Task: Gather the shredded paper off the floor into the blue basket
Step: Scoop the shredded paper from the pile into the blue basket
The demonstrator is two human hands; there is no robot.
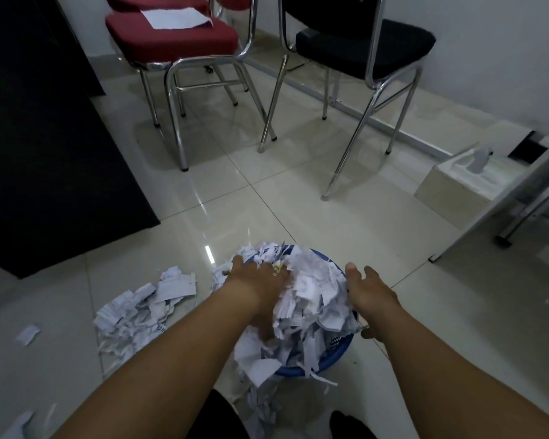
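The blue basket [336,353] stands on the tiled floor in front of me, heaped over its rim with shredded paper [308,289]. My left hand [257,280] lies flat on the left side of the heap, fingers spread, pressing on the paper. Beside the heap's right edge, my right hand [370,288] is held open over the basket's rim, holding nothing. A loose pile of shredded paper [140,308] lies on the floor left of the basket. More scraps [263,403] spill down in front of the basket, and a single scrap [28,334] lies further left.
Two red chairs [171,36] and a black chair [362,45] with chrome legs stand beyond the basket. A dark cabinet [45,137] fills the left side. A white box [469,182] and a metal frame [520,213] sit at the right.
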